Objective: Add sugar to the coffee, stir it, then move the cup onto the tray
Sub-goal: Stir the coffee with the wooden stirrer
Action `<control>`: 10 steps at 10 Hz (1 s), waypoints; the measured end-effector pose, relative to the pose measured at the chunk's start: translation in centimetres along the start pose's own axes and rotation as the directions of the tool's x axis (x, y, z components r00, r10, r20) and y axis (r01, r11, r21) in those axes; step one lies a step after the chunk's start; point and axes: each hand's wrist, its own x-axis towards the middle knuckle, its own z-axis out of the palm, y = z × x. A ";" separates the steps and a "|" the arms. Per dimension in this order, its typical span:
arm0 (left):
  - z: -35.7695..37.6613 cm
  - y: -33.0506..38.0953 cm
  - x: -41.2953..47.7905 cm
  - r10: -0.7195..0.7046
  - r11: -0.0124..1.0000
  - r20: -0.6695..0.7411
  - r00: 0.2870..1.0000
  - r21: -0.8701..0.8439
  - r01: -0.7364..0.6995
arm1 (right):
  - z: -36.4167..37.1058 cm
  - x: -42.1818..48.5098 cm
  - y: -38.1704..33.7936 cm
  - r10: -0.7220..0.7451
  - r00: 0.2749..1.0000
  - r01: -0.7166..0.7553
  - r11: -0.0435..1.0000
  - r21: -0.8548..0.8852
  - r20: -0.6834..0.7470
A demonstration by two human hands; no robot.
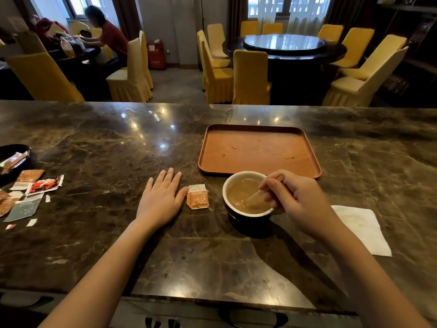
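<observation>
Long dark marble counter [94, 143], glossy, w/ ceiling lights reflected in it. Brown tray [260, 171] sits on it toward the far side, bare except a few small spills. Cup [246, 221], dark outside and white inside, stands on the counter just in front of the tray's near edge, not on it; milky coffee [238, 192] inside. Right hand [298, 197] is pinched round a thin stirrer [256, 195], its tip down in the coffee. Left hand [160, 200] lies flat on the marble, fingers spread, holding nothing. Torn orange sugar packet [197, 197] lies btwn left hand and cup, just beside the thumb. White napkin [361, 228] to the right. Far left: dark dish [22, 147] and a scatter of torn wrappers [30, 192]. Beyond the counter: dining room, yellow-covered chairs [250, 76] round a big dark round table [283, 47], curtained windows, a person [106, 34] seated at another table back left.
</observation>
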 end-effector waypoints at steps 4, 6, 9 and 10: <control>0.0 0.0 0.1 -0.004 1.000 0.006 1.000 0.001 0.004 | -1.8 1.5 0.0 -0.040 0.987 -0.013 0.945 -0.327 -0.155; -0.2 0.1 0.0 -0.002 1.000 0.019 1.000 -0.014 0.002 | 1.0 0.6 0.0 -0.053 0.985 0.018 0.979 -0.203 -0.165; -0.2 0.2 0.0 -0.003 1.000 0.008 1.000 -0.006 0.004 | -1.9 -0.8 -0.3 0.013 0.998 -0.019 0.995 -0.093 -0.057; -0.1 0.2 0.1 -0.004 1.000 0.008 1.000 -0.002 0.004 | -2.9 -0.5 -0.3 -0.003 0.996 -0.011 0.988 -0.153 -0.088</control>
